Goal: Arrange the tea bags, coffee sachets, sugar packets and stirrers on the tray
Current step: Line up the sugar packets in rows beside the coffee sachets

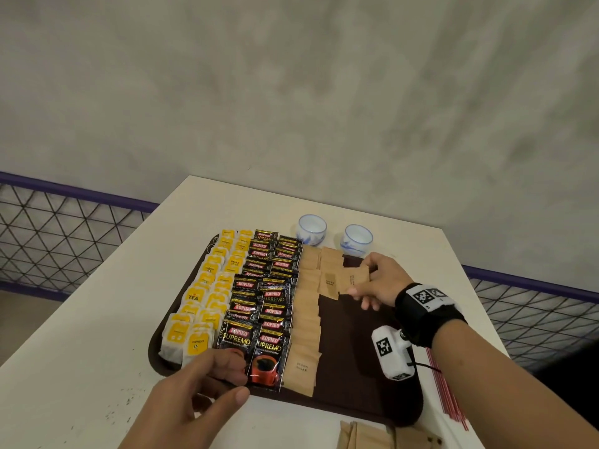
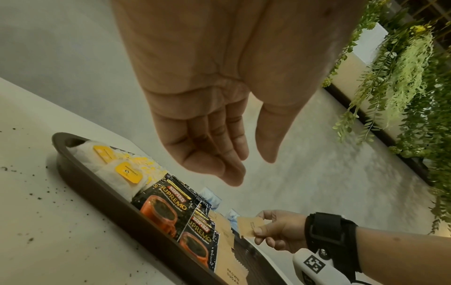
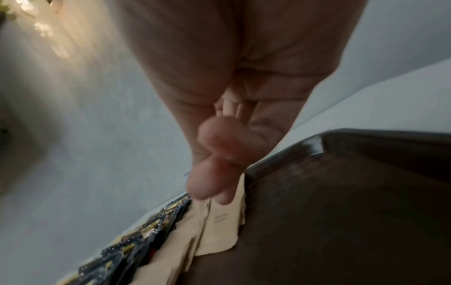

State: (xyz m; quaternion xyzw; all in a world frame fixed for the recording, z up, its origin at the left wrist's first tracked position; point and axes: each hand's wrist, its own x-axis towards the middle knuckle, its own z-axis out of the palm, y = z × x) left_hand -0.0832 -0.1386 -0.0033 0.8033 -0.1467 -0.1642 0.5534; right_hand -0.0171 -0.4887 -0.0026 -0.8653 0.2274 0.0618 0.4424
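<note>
While the head view lays out the whole brown tray (image 1: pixel 402 413), only the left wrist view shows hanging greenery (image 2: pixel 402 77) beyond the surface (image 1: pixel 81 367). Tea bags (image 1: pixel 201 306), coffee sachets (image 1: pixel 265 306) and sugar packets (image 1: pixel 308 319) fill columns from the tray's left edge; its right part is bare. Red stirrers (image 1: pixel 444 387) lie off the right edge. The right hand (image 1: pixel 376 283) pinches one sugar packet (image 1: pixel 351 280) near the far-right corner. The left hand (image 1: pixel 201 393), fingers loosely spread, hovers at the near edge.
</note>
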